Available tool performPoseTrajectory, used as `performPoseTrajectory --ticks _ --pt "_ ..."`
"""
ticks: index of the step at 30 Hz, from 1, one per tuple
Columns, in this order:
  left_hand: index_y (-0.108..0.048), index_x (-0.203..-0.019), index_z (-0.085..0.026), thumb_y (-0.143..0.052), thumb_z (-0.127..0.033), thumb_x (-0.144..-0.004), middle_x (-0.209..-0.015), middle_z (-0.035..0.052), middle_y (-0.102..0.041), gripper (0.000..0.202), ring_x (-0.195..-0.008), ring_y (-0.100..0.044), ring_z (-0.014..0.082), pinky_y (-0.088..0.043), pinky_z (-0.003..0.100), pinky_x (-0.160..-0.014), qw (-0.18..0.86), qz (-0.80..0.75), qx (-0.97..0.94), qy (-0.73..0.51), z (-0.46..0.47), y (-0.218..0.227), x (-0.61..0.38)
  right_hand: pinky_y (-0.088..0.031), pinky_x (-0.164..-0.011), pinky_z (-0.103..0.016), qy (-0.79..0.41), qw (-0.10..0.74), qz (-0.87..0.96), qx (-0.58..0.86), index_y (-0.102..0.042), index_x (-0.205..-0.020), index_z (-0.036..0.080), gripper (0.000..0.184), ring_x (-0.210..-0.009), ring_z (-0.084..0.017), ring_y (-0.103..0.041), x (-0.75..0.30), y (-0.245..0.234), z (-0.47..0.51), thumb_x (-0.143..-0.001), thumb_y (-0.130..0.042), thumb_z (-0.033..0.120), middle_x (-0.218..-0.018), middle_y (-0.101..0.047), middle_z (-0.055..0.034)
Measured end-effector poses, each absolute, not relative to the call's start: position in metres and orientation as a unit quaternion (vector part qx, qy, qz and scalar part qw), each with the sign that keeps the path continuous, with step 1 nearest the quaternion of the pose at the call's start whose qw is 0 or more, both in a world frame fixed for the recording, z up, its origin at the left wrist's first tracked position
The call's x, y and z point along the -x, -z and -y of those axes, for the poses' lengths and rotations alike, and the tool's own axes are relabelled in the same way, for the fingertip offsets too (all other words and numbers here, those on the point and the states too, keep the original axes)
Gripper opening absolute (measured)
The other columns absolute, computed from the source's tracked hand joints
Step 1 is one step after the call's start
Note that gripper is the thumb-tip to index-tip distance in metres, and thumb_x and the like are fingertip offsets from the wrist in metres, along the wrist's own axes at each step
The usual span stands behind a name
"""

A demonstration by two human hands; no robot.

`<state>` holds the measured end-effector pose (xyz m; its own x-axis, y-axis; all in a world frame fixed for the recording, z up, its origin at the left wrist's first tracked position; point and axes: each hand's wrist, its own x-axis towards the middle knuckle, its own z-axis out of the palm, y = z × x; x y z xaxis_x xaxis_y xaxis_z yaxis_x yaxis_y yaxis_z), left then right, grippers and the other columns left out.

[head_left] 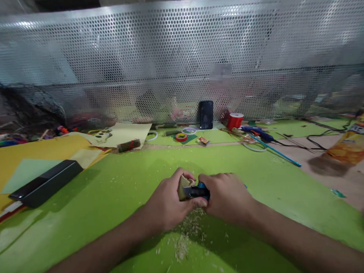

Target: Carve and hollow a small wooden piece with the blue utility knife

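My left hand [167,201] is wrapped round a short, pale, curved piece that looks like bamboo [183,186], its thumb reaching along the lower side. In my right hand [229,194] is a black and blue utility knife [200,191], mostly covered by the fingers. The knife's grey front end meets the bamboo piece between the two hands; the cutting edge itself cannot be made out. Beneath the hands, pale shavings [184,242] lie scattered over the green sheet [107,229].
Along the back stand a dark phone [206,114], a red spool [235,121], tape rolls [182,137] and a blue glue gun [256,133] before a perforated metal panel [179,52]. A black box [47,183] lies left, a snack bag [352,138] right.
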<state>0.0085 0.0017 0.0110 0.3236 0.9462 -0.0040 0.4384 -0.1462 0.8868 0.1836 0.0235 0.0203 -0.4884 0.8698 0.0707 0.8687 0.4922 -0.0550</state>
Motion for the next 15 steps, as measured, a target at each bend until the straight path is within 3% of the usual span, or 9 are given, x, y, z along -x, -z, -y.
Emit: performPoseTrajectory --ticks 10,15 --pt "-0.055 -0.101 -0.021 -0.076 -0.037 -0.074 -0.076 0.0002 -0.064 0.037 -0.064 -0.053 0.0168 -0.035 0.025 -0.056 0.376 -0.525 -0.683 -0.341 0.0010 -0.0030 -0.0117 -0.013 -0.049 -0.029 0.000 0.059 0.849 0.525 -0.058 -0.082 0.021 0.026 -0.054 -0.019 -0.054 -0.1822 -0.0163 -0.0228 -0.079 -0.057 0.047 -0.069 -0.067 -0.0056" --pt "-0.054 -0.101 -0.023 -0.075 -0.038 -0.074 -0.079 -0.0004 -0.063 0.037 -0.068 -0.054 0.0178 -0.037 0.026 -0.060 0.367 -0.556 -0.665 -0.337 0.0051 -0.0055 -0.0153 -0.013 -0.047 -0.029 0.006 0.079 0.845 0.528 -0.056 -0.078 0.021 0.016 -0.048 -0.016 -0.045 -0.1811 -0.0124 -0.0220 -0.076 -0.054 0.037 -0.062 -0.064 -0.0047"
